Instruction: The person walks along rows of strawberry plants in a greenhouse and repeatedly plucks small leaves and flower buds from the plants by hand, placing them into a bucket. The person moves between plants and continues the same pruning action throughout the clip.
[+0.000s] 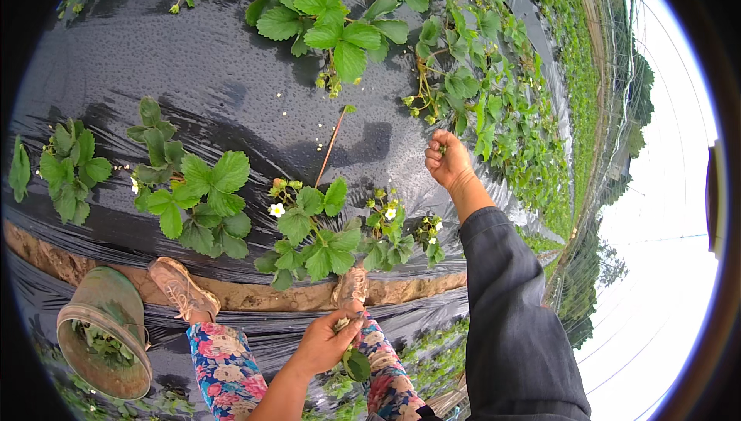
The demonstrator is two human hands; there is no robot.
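Observation:
My left hand (333, 343) is low in the picture, in front of my legs, closed around plucked strawberry leaves (356, 364) that hang below its fingers. My right hand (444, 159), in a dark sleeve, is raised over the black plastic mulch (231, 68), its fingers curled around a small bit of green. It is just below the green fruits (429, 119) of a strawberry plant in the far row. In the near row, a strawberry plant (321, 253) with a white flower (277, 210) grows between my hands and the left side. A thin reddish stalk (331, 146) stretches over the mulch.
A worn plastic bucket (110, 299) with leaves (104, 346) in it leans at the lower left. My shoes (179, 285) are in the narrow soil furrow (260, 296) between the mulched beds. More strawberry plants (200, 195) line both sides of the bed, with wires (622, 97) at the right.

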